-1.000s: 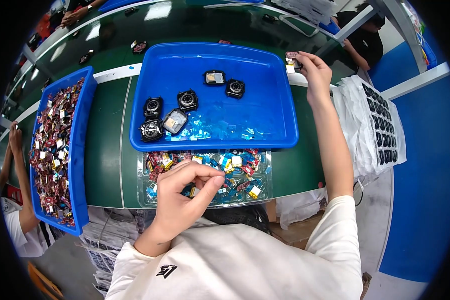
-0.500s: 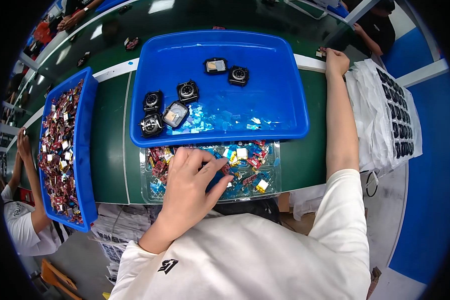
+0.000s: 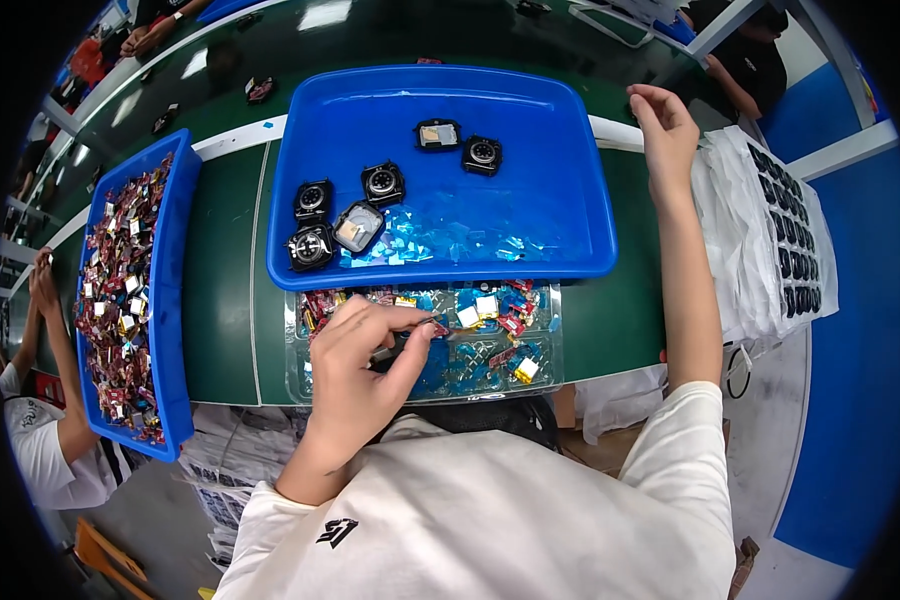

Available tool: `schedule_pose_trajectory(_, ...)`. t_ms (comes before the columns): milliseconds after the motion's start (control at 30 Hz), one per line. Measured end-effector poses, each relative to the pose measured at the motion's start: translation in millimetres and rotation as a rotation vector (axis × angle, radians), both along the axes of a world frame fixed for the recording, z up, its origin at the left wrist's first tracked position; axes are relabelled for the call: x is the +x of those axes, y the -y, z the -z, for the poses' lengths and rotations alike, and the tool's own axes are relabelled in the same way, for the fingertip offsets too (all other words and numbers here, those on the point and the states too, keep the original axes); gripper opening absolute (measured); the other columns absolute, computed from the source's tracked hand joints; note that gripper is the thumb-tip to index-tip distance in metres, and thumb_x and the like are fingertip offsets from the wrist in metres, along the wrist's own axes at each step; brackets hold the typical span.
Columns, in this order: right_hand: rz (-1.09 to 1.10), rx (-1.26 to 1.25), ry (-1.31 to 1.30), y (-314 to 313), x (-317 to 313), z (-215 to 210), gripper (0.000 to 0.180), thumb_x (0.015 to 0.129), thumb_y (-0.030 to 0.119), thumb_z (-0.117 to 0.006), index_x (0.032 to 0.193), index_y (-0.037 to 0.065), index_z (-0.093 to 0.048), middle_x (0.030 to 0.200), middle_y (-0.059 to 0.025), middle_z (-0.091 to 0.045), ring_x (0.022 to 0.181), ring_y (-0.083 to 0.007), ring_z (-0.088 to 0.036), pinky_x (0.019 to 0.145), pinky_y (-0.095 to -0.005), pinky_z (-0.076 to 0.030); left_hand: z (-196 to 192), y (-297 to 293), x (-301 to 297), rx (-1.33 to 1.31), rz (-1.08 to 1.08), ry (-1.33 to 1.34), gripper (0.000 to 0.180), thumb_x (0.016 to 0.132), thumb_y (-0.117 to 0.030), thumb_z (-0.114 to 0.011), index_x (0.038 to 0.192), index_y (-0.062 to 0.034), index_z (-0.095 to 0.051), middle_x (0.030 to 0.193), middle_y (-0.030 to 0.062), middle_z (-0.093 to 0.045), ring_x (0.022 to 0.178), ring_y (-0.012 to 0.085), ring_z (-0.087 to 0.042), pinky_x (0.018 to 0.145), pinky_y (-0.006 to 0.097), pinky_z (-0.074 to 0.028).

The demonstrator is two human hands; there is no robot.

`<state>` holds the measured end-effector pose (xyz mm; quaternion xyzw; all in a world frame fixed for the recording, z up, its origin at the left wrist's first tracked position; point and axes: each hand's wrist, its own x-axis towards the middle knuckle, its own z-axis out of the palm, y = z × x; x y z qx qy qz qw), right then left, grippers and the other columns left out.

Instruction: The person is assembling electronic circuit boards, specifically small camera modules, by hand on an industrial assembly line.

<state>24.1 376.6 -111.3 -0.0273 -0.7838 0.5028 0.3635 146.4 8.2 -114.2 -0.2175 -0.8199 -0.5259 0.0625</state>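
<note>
My left hand (image 3: 355, 365) is closed in a pinch over a clear plastic tray (image 3: 292, 375). At its fingertips is a small red circuit board (image 3: 438, 328). Loose red boards, blue film scraps and white-and-yellow pieces (image 3: 526, 370) lie in the tray around it. At the far right my right hand (image 3: 670, 130) is raised beside the white rail, its fingers curled together; whatever they hold, if anything, is too small to make out. Beyond the left hand, a large blue bin (image 3: 530, 100) holds several black watch cases (image 3: 382, 183) and shiny blue film scraps (image 3: 410, 245).
A long blue bin (image 3: 182, 300) heaped with small boards stands at the left. White wrapped trays of black parts (image 3: 790, 230) are stacked at the right. Past the white rail runs a dark green belt (image 3: 390, 35) with a few parts. Other people work at the left and far side.
My right hand has lifted and turned at the rail, and the small part seen at its fingertips no longer shows. My left hand has shifted slightly left, now pinching the red board.
</note>
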Motion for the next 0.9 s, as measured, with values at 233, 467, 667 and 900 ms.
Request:
schedule_pose_trajectory(233,-0.648,0.301,0.176,171,136,-30,0.020,0.074,0.010,-0.075,0.090,0.001,-0.067,0.083,-0.0066,-0.068,0.075,-0.0162,-0.064,0.065,-0.0278,-0.048,0,-3,1,0.540,0.046,0.323,0.011,0.079,0.005,-0.069,0.089,0.0033,-0.063,0.076,0.0038,-0.063,0.068,0.0056,-0.054,0.060,0.019,-0.041)
schedule_pose_trajectory(467,-0.497,-0.327,0.332,186,164,11,0.011,0.079,0.006,-0.074,0.083,-0.001,-0.066,0.078,-0.0027,-0.067,0.064,-0.0041,-0.056,0.055,-0.0203,-0.043,-7,3,1,0.453,-0.007,0.492,0.012,0.083,-0.003,-0.068,0.094,-0.0002,-0.066,0.094,0.0105,-0.067,0.074,0.0093,-0.056,0.065,0.021,-0.044)
schedule_pose_trajectory(667,-0.529,-0.492,0.385,189,170,11,0.011,0.080,0.006,-0.073,0.085,0.000,-0.065,0.075,-0.0018,-0.065,0.064,-0.0018,-0.054,0.053,-0.0192,-0.041,-8,0,-5,0.070,0.044,-0.239,0.026,0.061,-0.007,-0.081,0.086,-0.0087,-0.073,0.099,0.0042,-0.065,0.080,0.0169,-0.048,0.063,0.026,-0.037)
schedule_pose_trajectory(900,-0.465,-0.299,0.361,194,169,12,0.013,0.078,0.004,-0.073,0.089,0.001,-0.066,0.075,-0.0030,-0.065,0.061,-0.0041,-0.055,0.049,-0.0199,-0.040,-9,-5,-9,0.049,0.020,-0.332,0.017,0.063,-0.002,-0.077,0.078,-0.0064,-0.071,0.089,0.0034,-0.067,0.077,0.0179,-0.050,0.065,0.028,-0.039)
